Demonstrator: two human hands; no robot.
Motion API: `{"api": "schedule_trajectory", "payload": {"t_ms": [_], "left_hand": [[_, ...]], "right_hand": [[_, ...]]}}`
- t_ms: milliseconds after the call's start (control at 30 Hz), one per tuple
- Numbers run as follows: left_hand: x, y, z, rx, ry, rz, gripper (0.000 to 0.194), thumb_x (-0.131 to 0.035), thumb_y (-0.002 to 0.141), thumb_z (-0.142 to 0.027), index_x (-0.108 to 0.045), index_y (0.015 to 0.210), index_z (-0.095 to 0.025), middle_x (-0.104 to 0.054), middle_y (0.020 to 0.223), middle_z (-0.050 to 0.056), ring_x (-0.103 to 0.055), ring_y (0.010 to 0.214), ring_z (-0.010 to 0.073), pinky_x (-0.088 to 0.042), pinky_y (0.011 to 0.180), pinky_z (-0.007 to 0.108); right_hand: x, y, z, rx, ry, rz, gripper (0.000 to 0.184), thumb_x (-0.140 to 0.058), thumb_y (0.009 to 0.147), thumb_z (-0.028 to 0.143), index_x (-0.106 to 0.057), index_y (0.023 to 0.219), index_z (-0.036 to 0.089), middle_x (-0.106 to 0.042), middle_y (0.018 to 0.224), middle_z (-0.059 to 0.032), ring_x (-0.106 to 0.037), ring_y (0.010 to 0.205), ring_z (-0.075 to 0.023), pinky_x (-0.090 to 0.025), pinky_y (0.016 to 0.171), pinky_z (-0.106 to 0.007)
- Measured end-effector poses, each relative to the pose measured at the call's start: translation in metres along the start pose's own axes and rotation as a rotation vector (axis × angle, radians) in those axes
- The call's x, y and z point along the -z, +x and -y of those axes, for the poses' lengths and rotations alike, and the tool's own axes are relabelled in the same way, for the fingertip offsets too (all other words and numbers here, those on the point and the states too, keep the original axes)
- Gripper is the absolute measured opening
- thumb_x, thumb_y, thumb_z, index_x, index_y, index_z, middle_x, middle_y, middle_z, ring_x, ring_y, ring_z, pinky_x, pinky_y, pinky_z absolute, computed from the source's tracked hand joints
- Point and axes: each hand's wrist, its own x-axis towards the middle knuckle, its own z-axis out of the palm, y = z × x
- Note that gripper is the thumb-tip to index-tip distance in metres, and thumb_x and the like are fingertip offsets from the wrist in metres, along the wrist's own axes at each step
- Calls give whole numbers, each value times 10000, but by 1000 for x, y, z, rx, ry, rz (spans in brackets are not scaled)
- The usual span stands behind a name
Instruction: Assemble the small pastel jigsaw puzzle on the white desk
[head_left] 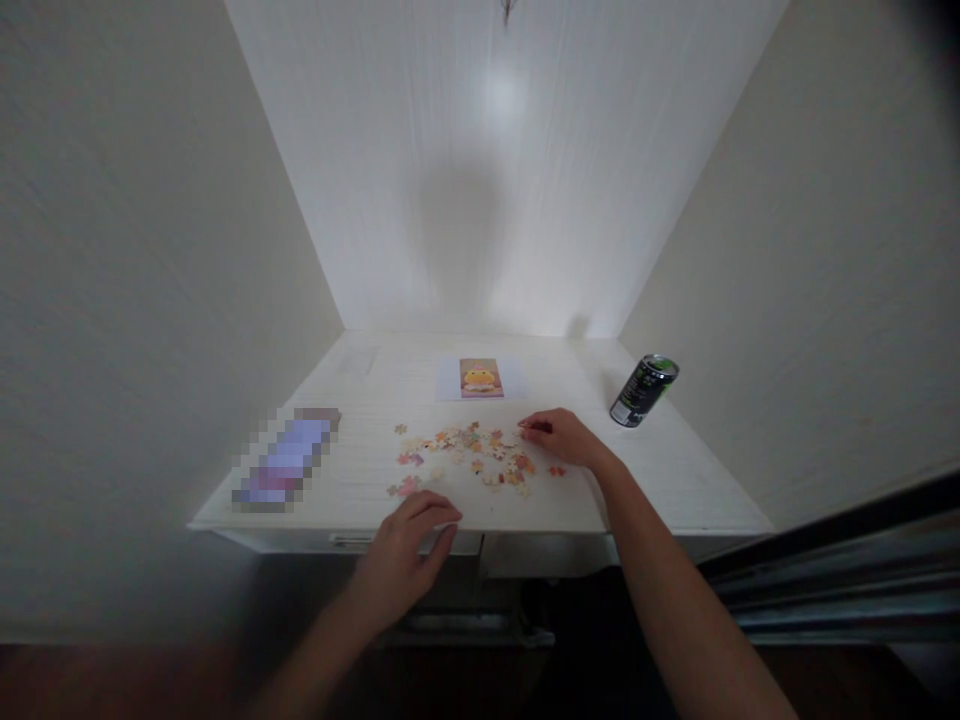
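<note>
Loose jigsaw puzzle pieces (478,466) in orange, pink and cream lie scattered over the middle of the white table. At the right edge of the scatter, my right hand (561,438) has its thumb and fingertips drawn together on a small pale puzzle piece (523,432). My left hand (411,548) hovers by the table's front edge, just nearer than a pink cluster of pieces (407,487). Its fingers curve and the thumb stands apart from them, with nothing visible between. Behind the pieces lies a picture card (481,379) showing a yellow-orange figure.
A dark can with green markings (645,391) stands at the right of the white table (360,400). To the left lies a pixelated flat object (289,460), phone-like in outline. Pale walls (480,200) enclose the table at the back and both sides.
</note>
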Motion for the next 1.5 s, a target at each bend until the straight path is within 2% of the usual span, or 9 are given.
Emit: {"api": "schedule_trajectory", "payload": {"t_ms": [167, 400, 633, 867, 1000, 1133, 1333, 1400, 1500], "left_hand": [[-13, -2, -7, 17, -76, 31, 156, -516, 963, -164, -636, 1034, -234, -590, 1023, 7, -571, 940, 110, -456, 838, 239], [-31, -36, -18, 37, -132, 141, 209, -486, 952, -120, -622, 1066, -231, -592, 1029, 23, -571, 941, 119, -452, 814, 236], [-52, -91, 2, 160, -74, 258, 230, -456, 913, -84, -629, 996, -211, -586, 975, 43, -577, 909, 159, -461, 772, 265], [-50, -131, 21, 327, -19, 345, 306, -466, 858, -31, -645, 1030, -211, -585, 1092, 68, -565, 1037, 192, -474, 898, 310], [-42, -143, 35, 389, -23, 304, 316, -449, 872, -35, -650, 1025, -225, -587, 1083, 50, -571, 1020, 177, -476, 910, 307], [-27, -165, 69, 447, 39, 218, 277, -476, 881, -75, -659, 1026, -225, -596, 1070, 56, -582, 1019, 183, -493, 918, 316], [-6, -207, 135, 354, 300, -70, 204, -488, 936, -264, -682, 991, -234, -651, 1017, 59, -645, 945, 200, -562, 834, 295], [-4, -214, 146, 313, 391, -148, 235, -465, 954, -314, -683, 990, -231, -661, 1016, 61, -656, 929, 199, -572, 822, 287], [-8, -217, 150, 243, 514, -187, 260, -437, 959, -312, -680, 996, -227, -669, 1023, 51, -662, 929, 195, -577, 829, 287]], "right_hand": [[7, -5, -14, -37, 15, 5, 206, -600, 859, 198, -759, 989, 188, -765, 941, -42, -682, 770, -175, -519, 716, -270], [7, -11, -20, -83, -48, -87, 188, -629, 855, 243, -753, 984, 186, -760, 944, -54, -680, 798, -193, -513, 752, -301], [4, -21, -19, -67, -124, -132, 235, -565, 867, 194, -757, 999, 169, -752, 998, -90, -693, 889, -227, -519, 852, -347], [-7, -31, -19, 14, -108, -163, 268, -509, 892, 238, -746, 999, 175, -742, 997, -98, -689, 887, -227, -528, 848, -353], [-6, -30, -27, 42, -86, -211, 346, -421, 934, 296, -716, 1044, 153, -705, 1025, -128, -664, 929, -230, -523, 849, -361], [4, -28, -38, 15, -83, -227, 391, -418, 928, 351, -712, 1078, 141, -683, 967, -142, -654, 890, -253, -527, 812, -395], [22, -27, -49, -133, -12, -85, 439, -512, 859, 514, -747, 962, 158, -718, 940, -139, -656, 807, -271, -523, 750, -409], [25, -29, -50, -174, 11, -75, 494, -521, 845, 571, -749, 967, 151, -722, 970, -150, -656, 841, -283, -522, 774, -417], [29, -33, -47, -276, 112, -12, 554, -556, 825, 626, -733, 1070, 162, -710, 1036, -132, -641, 834, -253, -521, 726, -370]]}}
